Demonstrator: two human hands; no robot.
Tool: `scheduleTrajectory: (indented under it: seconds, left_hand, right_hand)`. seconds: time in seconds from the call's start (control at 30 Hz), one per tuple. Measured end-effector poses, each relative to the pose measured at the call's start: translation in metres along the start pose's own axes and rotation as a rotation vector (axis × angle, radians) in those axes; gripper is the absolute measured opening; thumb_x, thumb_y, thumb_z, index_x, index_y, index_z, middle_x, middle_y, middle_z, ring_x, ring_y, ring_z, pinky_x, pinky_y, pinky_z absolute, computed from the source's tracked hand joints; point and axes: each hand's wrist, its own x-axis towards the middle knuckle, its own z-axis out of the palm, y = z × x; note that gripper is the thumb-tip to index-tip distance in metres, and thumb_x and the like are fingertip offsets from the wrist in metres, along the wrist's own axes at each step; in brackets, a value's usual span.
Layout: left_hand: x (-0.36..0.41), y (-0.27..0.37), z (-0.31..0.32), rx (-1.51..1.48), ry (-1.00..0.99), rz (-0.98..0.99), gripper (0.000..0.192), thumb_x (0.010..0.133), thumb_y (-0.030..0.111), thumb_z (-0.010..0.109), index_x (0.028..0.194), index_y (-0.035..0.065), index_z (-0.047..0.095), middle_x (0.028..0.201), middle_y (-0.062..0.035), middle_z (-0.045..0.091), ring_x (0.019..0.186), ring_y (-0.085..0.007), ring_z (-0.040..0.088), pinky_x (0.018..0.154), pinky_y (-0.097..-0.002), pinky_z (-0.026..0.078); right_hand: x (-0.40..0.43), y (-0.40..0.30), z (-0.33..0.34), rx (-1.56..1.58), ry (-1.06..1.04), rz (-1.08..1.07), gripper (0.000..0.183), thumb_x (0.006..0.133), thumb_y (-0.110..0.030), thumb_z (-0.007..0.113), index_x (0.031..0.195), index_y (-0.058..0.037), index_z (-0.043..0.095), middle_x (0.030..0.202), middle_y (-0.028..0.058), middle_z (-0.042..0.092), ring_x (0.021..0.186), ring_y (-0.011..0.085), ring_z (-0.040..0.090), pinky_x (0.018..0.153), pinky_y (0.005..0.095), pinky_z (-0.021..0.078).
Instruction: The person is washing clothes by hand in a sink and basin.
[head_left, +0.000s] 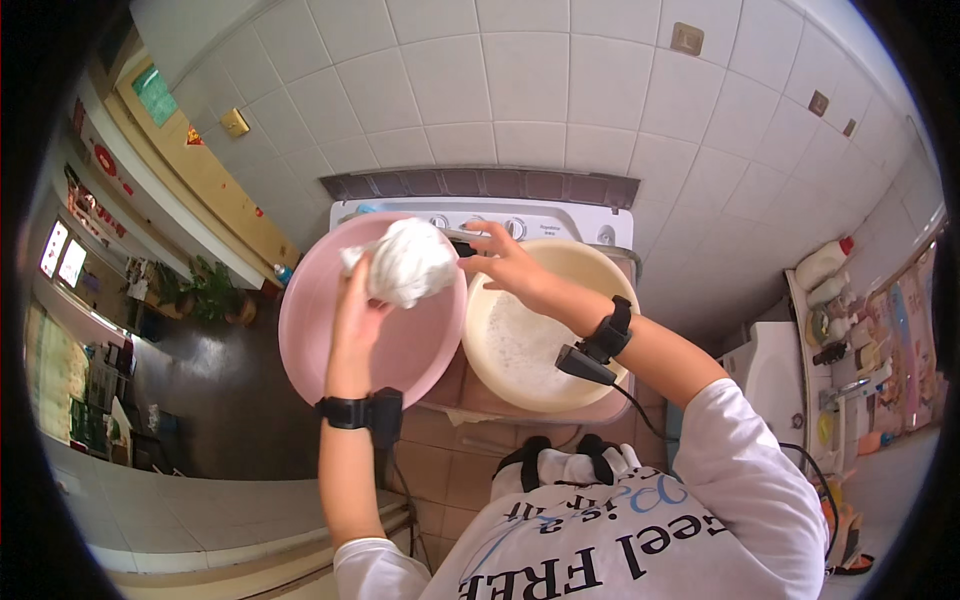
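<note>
A bunched white cloth (412, 264) rests in the grip of my left hand (361, 296), held up over the pink plastic basin (420, 337). My right hand (510, 262) is empty with its fingers apart, just right of the cloth. Beneath that hand and wrist stands a cream plastic basin (480, 360). Sudsy water (517, 345) lies in its bottom. Both basins sit on top of a washing machine whose white control panel (577, 225) shows behind them.
A tiled wall (525, 75) rises behind the machine. At right are a white washbasin (776, 375) and a shelf with several bottles (825, 266). A black cable (645, 416) runs from my right wrist strap. A doorway at left opens onto a dark floor (232, 405).
</note>
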Motion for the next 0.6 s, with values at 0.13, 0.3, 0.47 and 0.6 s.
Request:
scheduleTrajectory:
  seconds: [0.13, 0.3, 0.47, 0.6]
  left_hand:
    - [-0.004, 0.002, -0.064, 0.126, 0.384, -0.06, 0.045, 0.083, 0.032, 0.057, 0.119, 0.0097, 0.044, 0.116, -0.0073, 0.051, 0.104, -0.0243, 0.048, 0.087, -0.0418, 0.038]
    - [-0.017, -0.027, -0.151, 0.232, 0.38, -0.076, 0.041, 0.083, 0.021, 0.056, 0.12, 0.0104, 0.041, 0.113, -0.0115, 0.049, 0.102, -0.0253, 0.049, 0.084, -0.0389, 0.04]
    - [-0.014, -0.01, -0.086, 0.304, 0.228, 0.092, 0.042, 0.084, 0.014, 0.05, 0.124, 0.0059, 0.037, 0.119, -0.0166, 0.037, 0.102, -0.0245, 0.048, 0.087, -0.0357, 0.04]
    - [-0.022, -0.008, -0.019, 0.307, 0.06, 0.099, 0.042, 0.087, 0.02, 0.052, 0.123, 0.0042, 0.037, 0.119, -0.0156, 0.039, 0.103, -0.0243, 0.048, 0.087, -0.0358, 0.041]
  right_hand:
    - [0.002, 0.051, -0.029, 0.307, -0.01, 0.18, 0.051, 0.083, -0.024, 0.053, 0.128, -0.0133, 0.031, 0.129, 0.016, 0.036, 0.116, 0.0311, 0.04, 0.092, 0.0434, 0.0368]
    - [-0.007, 0.089, -0.054, 0.529, 0.392, 0.3, 0.046, 0.088, -0.025, 0.046, 0.127, -0.0044, 0.034, 0.129, 0.0158, 0.036, 0.11, 0.0316, 0.048, 0.091, 0.0427, 0.0381]
    - [-0.03, 0.067, -0.052, 0.648, 0.536, -0.044, 0.047, 0.09, -0.026, 0.042, 0.128, -0.0005, 0.03, 0.13, 0.0171, 0.037, 0.111, 0.0321, 0.046, 0.093, 0.04, 0.0378]
    - [-0.063, 0.016, -0.042, 0.88, 0.521, -0.382, 0.043, 0.09, -0.026, 0.041, 0.124, -0.0031, 0.029, 0.13, 0.0181, 0.037, 0.111, 0.0318, 0.047, 0.095, 0.0397, 0.0371]
